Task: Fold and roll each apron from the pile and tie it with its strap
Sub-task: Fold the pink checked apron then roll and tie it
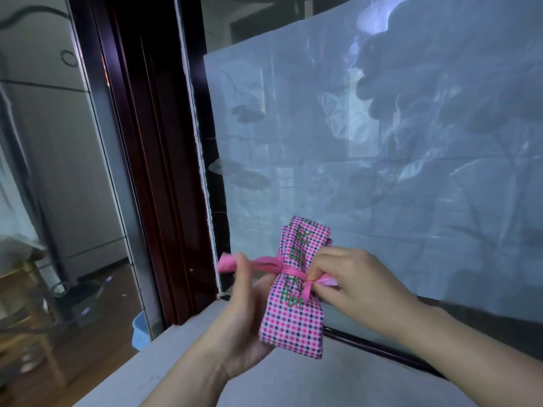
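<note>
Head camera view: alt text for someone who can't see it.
A left hand and right hand hold the ends of a pink strap wrapped around a rolled pink checked apron, above a pale ledge by a window.

— What stands around the dark red window frame point(152, 171)?
— Right of it, a pane covered with a pale, creased sheet point(382, 171).
— And lower down?
— The grey counter point(264, 386) meets its foot; a blue bin point(140, 330) sits just left.
</note>
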Action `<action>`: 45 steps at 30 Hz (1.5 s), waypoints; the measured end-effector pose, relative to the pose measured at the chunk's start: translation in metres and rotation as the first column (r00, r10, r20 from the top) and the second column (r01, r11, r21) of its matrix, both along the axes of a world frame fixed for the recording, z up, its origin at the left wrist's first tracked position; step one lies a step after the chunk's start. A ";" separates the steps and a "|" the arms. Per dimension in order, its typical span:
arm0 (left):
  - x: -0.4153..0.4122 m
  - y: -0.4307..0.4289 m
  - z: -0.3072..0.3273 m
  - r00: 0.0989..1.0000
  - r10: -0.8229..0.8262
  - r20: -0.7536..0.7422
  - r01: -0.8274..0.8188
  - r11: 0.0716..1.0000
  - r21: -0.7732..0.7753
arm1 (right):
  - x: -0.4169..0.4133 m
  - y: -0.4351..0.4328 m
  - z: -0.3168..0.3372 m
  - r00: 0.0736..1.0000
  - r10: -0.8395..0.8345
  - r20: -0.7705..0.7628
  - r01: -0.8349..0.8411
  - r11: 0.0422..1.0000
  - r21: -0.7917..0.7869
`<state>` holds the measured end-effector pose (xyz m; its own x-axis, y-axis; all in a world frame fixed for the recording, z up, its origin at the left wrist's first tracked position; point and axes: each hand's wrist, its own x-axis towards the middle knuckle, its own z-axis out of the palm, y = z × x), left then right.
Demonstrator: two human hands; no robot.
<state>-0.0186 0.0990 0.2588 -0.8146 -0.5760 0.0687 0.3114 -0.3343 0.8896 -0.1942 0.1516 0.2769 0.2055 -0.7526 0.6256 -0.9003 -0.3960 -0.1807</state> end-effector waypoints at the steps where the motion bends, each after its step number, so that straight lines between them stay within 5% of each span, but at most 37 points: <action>1: -0.002 0.000 -0.001 0.996 0.055 0.071 -0.052 0.998 -0.035 | 0.001 0.000 -0.001 1.000 0.002 0.013 -0.002 1.000 0.016; 5: -0.006 -0.008 -0.007 0.973 0.111 0.203 -0.105 0.994 -0.041 | 0.001 0.001 0.003 0.940 0.010 0.340 -0.063 0.988 0.143; 11: -0.003 -0.012 -0.011 0.967 0.056 0.247 -0.035 0.995 -0.090 | -0.008 0.001 -0.002 0.629 -0.103 0.770 -0.274 0.898 0.344; 22: -0.012 -0.005 -0.011 0.934 0.254 0.250 -0.214 0.961 -0.176 | -0.007 0.006 -0.003 0.420 -0.079 0.904 -0.408 0.873 0.266; 28: -0.013 -0.008 -0.010 0.911 0.344 0.229 -0.323 0.938 -0.122 | -0.008 0.019 -0.011 0.478 -0.016 0.878 -0.319 0.929 0.190; 31: -0.012 -0.008 -0.011 0.905 0.361 0.226 -0.331 0.930 -0.161 | -0.008 0.023 -0.007 0.650 -0.016 0.760 -0.278 0.925 0.258; 34: -0.017 -0.003 -0.012 0.878 0.411 0.247 -0.324 0.888 -0.327 | -0.005 0.024 0.002 0.802 -0.008 0.598 -0.197 0.940 0.277; 37: -0.025 0.004 -0.009 0.828 0.519 0.212 -0.317 0.745 -0.587 | 0.000 0.018 0.009 0.941 0.064 0.334 -0.124 0.979 0.163; 40: -0.032 0.005 -0.009 0.774 0.615 0.151 -0.318 0.583 -0.747 | 0.002 0.005 0.005 0.965 0.067 0.252 -0.080 0.996 0.042; 45: -0.033 0.007 -0.016 0.780 0.608 0.148 -0.326 0.596 -0.734 | 0.002 0.004 -0.005 0.934 0.000 0.358 -0.025 0.998 0.066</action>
